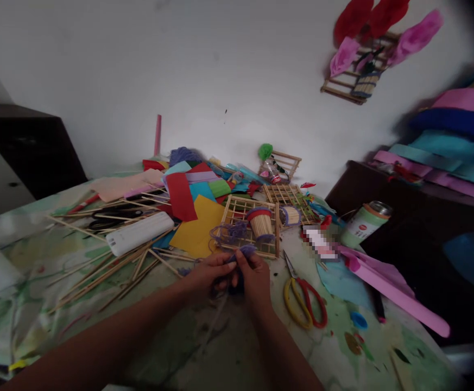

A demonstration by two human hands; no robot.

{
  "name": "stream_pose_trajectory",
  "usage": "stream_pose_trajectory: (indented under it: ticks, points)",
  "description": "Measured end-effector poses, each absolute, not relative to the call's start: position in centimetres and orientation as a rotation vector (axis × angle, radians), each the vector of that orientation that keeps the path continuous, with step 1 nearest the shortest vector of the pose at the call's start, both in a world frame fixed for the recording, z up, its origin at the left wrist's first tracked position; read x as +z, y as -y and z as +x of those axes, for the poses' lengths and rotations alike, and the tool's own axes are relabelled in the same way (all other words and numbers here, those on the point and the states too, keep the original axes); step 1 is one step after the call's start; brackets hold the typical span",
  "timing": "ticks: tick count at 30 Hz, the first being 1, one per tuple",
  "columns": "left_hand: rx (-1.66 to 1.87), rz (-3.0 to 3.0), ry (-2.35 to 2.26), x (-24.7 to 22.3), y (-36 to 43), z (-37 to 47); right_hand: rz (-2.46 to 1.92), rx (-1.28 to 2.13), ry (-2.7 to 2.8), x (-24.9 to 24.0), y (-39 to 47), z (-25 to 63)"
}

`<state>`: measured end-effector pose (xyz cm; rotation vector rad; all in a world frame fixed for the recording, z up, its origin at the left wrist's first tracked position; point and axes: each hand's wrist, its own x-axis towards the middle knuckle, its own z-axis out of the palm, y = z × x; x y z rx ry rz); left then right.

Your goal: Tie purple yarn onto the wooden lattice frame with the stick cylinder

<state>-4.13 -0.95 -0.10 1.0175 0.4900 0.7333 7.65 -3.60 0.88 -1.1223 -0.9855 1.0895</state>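
Observation:
My left hand and my right hand meet over the near middle of the table, fingers pinched close together. Between them is a small bunch of purple yarn, gripped by the fingertips of both. A dark part under the fingers is too dim to make out. Just beyond my hands lies a wooden stick lattice, with loose purple yarn and a small stick cup with red and purple bands on it. Scissors with one yellow and one red handle lie right of my right hand.
Coloured paper and thin wooden sticks spread over the left side, around a white oblong case. A jar and a pink roll lie at the right. A flower-decked stick rack hangs on the wall.

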Motion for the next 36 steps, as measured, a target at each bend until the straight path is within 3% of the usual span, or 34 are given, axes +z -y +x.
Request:
stream_pose_trajectory:
  ticks: [9, 22, 28, 36]
  points:
    - [0.846, 1.035, -0.666, -0.4, 0.3, -4.1, -1.122, 1.049, 0.973, 0.3, 3.4, 7.9]
    - [0.974, 0.896, -0.754, 0.9, 0.5, -4.3, -0.74, 1.191, 0.31, 0.6, 3.1, 8.1]
    - [0.94, 0.938, -0.793, 0.7, 0.8, -4.1, -0.964, 1.34, 0.486, 0.5, 3.3, 7.7]
    - [0.915, 0.901, -0.803, 0.6, 1.1, -3.8, -1.055, 1.274, 0.612, -0.2, 3.5, 6.7]
